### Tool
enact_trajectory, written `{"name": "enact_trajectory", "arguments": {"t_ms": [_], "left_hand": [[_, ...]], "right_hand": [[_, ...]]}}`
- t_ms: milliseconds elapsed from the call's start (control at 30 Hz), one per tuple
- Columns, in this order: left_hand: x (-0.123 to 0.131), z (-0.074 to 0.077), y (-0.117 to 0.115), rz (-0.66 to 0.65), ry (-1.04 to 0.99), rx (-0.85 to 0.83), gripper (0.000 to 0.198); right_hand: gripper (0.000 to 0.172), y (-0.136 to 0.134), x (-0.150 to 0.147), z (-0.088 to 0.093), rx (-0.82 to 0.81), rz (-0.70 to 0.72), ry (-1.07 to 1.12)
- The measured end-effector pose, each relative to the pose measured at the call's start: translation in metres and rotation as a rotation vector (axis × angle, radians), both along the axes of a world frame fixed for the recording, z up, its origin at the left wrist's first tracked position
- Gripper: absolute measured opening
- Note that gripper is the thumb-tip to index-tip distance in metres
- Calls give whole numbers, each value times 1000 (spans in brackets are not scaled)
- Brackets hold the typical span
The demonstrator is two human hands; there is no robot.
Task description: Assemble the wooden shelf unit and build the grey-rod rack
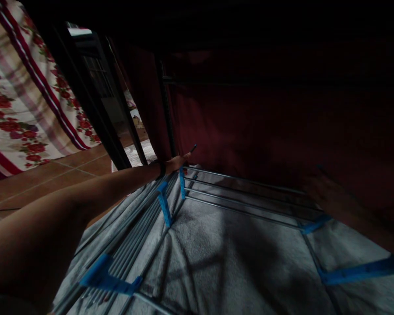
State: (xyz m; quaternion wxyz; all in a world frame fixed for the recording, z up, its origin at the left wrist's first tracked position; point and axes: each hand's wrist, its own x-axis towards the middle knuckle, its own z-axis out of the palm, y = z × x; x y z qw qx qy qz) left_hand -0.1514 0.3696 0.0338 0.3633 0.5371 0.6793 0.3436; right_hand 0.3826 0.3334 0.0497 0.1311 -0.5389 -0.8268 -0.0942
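A folding clothes drying rack with thin metal rods (pixel 243 204) and blue plastic joints (pixel 164 204) lies across a grey blanket (pixel 203 249). My left hand (pixel 178 163), with a dark band on the wrist, reaches to the rack's far left corner. Its fingers are closed around the frame there, beside a blue joint, and a short rod tip pokes out past them. Dim and slightly blurred, my right hand (pixel 326 192) is at the far right corner. It appears closed on the frame, where another rod tip shows beyond the fingers.
Dark red cloth (pixel 236 127) hangs behind the rack. Black metal posts (pixel 92 100) stand at the left, with a dark structure overhead. Beyond them, a floral blanket (pixel 29 100) hangs above a brown tiled floor (pixel 68 168). A white textured mat (pixel 136 153) lies past the posts.
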Motion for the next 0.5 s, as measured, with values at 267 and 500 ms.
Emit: {"name": "enact_trajectory", "arguments": {"t_ms": [267,500], "left_hand": [[4,7,-8,-58,67,4,70],[10,10,-11,-30,45,5,67]], "right_hand": [[38,11,-89,-36,65,152,-319],[40,30,-89,-33,20,167,-400]]}}
